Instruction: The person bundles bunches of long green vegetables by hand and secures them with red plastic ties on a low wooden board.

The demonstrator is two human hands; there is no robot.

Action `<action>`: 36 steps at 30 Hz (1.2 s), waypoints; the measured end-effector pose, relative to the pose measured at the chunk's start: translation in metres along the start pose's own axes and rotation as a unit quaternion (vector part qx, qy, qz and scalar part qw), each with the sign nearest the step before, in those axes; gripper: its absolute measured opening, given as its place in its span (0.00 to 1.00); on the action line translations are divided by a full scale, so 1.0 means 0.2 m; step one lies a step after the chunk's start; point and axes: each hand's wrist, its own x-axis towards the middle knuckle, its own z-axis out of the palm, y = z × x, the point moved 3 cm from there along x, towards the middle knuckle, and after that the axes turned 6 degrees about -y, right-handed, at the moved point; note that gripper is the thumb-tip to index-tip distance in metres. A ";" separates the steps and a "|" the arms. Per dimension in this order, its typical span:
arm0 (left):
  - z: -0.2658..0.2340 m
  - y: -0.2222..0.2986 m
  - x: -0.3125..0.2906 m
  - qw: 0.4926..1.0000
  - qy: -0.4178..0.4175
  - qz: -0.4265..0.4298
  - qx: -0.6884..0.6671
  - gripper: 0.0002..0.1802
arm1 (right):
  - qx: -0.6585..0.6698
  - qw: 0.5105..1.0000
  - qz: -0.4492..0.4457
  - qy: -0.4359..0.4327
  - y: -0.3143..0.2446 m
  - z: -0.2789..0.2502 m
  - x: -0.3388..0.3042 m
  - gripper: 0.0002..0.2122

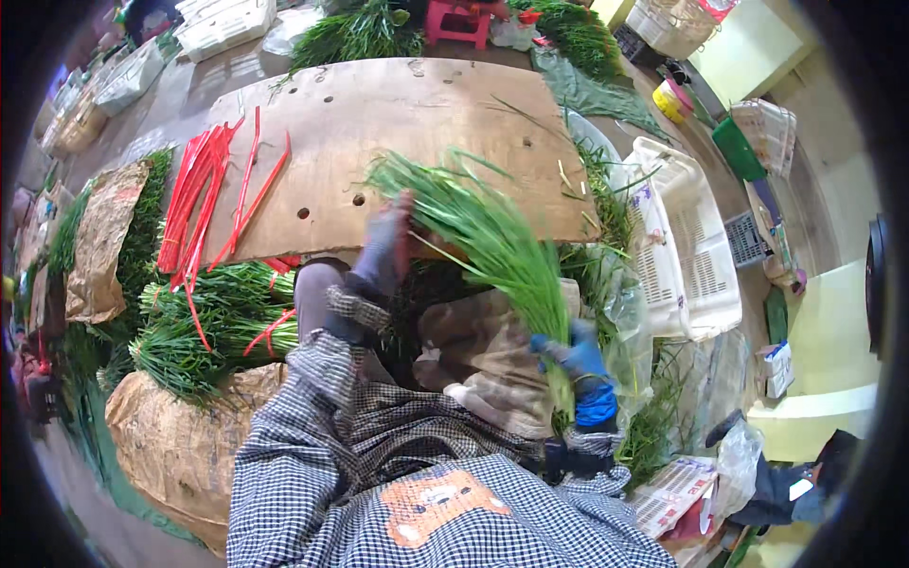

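My right hand [579, 364], in a blue glove, grips a loose bunch of garlic chives [502, 241] by its pale stem ends. The leaves slant up and to the left over the near edge of a wooden board [388, 104]. Beside the leaf tips is my left hand [386, 244], in a greyish glove with reddish fingers. Motion smears it, so whether it touches the leaves is unclear. Red plastic ties [196, 189] lie along the board's left side. Below them, several chive bundles [222, 317] are stacked, at least one bound with a red tie.
White plastic crates [705, 256] stand right of the board, next to clear plastic and loose leaves. Brown sacking [194, 454] lies at the lower left. Beyond the board are more chives [365, 38] and a pink stool [458, 21]. Another person's dark-clothed leg shows at lower right.
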 end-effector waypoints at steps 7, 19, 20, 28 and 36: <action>-0.22 0.07 -0.26 0.989 0.020 0.109 0.099 0.26 | 0.020 0.991 -0.024 0.131 -0.17 -0.41 -0.06 0.13; 0.47 -0.19 -0.60 0.747 -0.303 0.355 0.474 0.30 | -0.165 0.982 -0.021 0.090 -0.36 -0.35 -0.03 0.14; 0.49 -0.29 -0.63 0.773 -0.360 0.262 0.451 0.32 | -0.167 0.982 -0.022 0.083 -0.39 -0.33 -0.03 0.14; 0.53 -0.47 -0.51 0.867 -0.385 0.034 0.313 0.44 | -0.188 0.975 -0.097 0.061 -0.46 -0.19 -0.02 0.11; 0.46 -0.44 -0.46 0.910 -0.412 0.005 0.043 0.31 | -0.026 0.990 -0.129 0.050 -0.42 0.02 0.06 0.13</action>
